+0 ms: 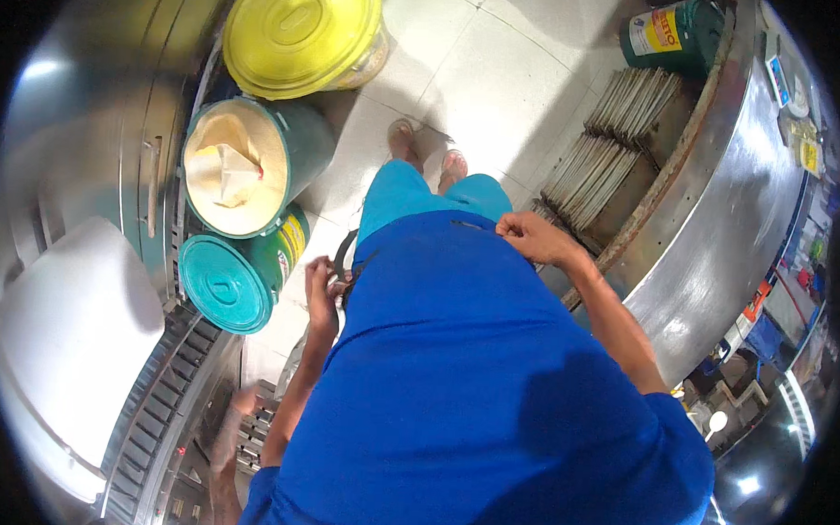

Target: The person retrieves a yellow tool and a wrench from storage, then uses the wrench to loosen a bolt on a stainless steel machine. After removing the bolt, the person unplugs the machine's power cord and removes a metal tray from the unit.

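My left hand is beside the left of my waist, its fingers curled by a dark strap that loops out from my side. At the right of my waist, my right hand pinches the end of a thin dark cord lying across the lower edge of my blue shirt. The fingertips of both hands are partly hidden. Below my left arm, a blurred forearm and hand appear, apart from my own; whether it is another person or a reflection I cannot tell.
On the left stand a yellow-lidded bucket, an open bucket of pale grains with a scoop-like piece inside, and a teal-lidded bucket. Stacked thin slats sit under a steel counter on the right, near a green pail.
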`<state>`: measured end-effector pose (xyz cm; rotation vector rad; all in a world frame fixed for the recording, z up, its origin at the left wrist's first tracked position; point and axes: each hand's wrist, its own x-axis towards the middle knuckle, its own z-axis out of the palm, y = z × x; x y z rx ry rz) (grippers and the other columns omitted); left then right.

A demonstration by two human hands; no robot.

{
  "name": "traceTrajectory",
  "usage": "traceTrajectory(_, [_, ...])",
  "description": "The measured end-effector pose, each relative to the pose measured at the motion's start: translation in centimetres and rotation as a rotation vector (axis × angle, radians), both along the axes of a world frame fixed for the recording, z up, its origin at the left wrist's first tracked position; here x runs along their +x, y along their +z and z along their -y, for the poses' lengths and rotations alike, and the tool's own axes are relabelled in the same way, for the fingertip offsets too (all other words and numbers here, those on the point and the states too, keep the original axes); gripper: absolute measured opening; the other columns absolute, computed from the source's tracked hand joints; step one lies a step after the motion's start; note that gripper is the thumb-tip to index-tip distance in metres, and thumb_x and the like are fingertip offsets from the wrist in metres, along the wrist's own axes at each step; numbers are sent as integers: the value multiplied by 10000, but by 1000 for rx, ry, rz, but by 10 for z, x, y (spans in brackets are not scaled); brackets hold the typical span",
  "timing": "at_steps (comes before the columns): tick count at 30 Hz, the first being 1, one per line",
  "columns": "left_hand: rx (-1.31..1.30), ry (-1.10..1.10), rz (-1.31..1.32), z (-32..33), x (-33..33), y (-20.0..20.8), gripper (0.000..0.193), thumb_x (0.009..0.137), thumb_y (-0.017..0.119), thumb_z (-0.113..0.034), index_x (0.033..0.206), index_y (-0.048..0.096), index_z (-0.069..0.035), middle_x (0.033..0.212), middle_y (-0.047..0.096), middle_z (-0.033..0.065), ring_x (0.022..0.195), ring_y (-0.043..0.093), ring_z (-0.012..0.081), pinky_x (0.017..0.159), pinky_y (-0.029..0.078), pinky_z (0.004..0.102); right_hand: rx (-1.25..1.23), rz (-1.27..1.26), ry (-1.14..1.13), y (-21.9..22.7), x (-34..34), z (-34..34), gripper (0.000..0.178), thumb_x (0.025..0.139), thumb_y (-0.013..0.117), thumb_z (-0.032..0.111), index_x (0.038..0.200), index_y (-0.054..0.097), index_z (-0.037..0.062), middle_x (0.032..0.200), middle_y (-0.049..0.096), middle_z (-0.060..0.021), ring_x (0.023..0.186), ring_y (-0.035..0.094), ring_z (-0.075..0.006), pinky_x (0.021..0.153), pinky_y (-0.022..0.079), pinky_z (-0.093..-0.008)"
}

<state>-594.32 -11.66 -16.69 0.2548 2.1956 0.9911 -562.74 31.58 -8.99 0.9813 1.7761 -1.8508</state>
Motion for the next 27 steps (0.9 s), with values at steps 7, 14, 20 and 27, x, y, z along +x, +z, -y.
traceTrajectory(7, [112, -723, 348, -275, -2, 127, 257, 944, 653, -190, 1160, 694, -57, 1097, 706, 108, 1015, 650, 220, 886, 502, 354, -209, 77, 52, 22, -70, -41, 303, 932, 638, 323, 797, 668, 53, 736, 578, 39, 707, 482, -58, 596, 391, -256])
traceTrajectory(14, [99, -813, 398, -258, -28, 129, 297, 958, 626, -207, 1203, 684, -49, 1116, 715, 147, 1047, 672, 264, 932, 517, 360, -239, 25, 202, 15, -105, -56, 243, 892, 718, 290, 865, 681, 52, 732, 566, 44, 701, 477, -55, 589, 385, -251])
traceTrajectory(20, [29, -547, 657, -206, -9, 116, 299, 940, 638, -171, 1192, 641, -11, 1024, 682, 80, 984, 636, 164, 778, 538, 324, -158, -32, 384, 24, -134, -76, 210, 889, 715, 229, 952, 654, 39, 801, 566, 39, 727, 493, -69, 639, 419, -246])
traceTrajectory(27, [220, 18, 910, -157, 59, 117, 334, 885, 682, -150, 1174, 604, -1, 1034, 640, 69, 916, 628, 144, 710, 567, 290, -81, 7, 849, 35, -187, -118, 271, 935, 679, 181, 1146, 658, 13, 986, 674, -26, 882, 601, -115, 784, 497, -282])
